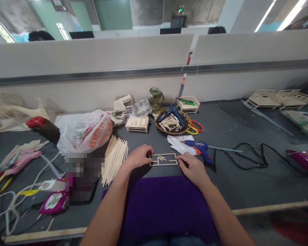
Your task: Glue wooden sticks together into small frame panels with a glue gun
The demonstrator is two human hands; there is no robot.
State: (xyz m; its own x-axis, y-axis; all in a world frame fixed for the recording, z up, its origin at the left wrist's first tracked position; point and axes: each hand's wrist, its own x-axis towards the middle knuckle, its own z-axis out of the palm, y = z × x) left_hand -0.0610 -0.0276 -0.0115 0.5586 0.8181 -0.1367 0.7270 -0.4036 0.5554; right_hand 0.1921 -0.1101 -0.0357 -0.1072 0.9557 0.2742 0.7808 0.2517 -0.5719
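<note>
A small rectangular frame of wooden sticks (166, 164) lies on the dark table, with short crosspieces and a few loose bits of stick inside it. My left hand (140, 156) closes its thumb and fingers on the frame's left end. At the right end, the fingertips of my right hand (192, 168) are pinched against the short side. A pile of long wooden sticks (115, 159) lies beside my left wrist. Just beyond my right hand, a blue glue gun (201, 150) rests partly on folded white paper (178, 143).
Behind the frame stand a basket (157, 127) of short sticks with blue pliers-like tool on top, a small wooden model (137, 124) and a green jar (156, 97). A plastic bag (86, 133) sits left. A black cord (248, 166) crosses the right side. Purple cloth (166, 205) covers the near edge.
</note>
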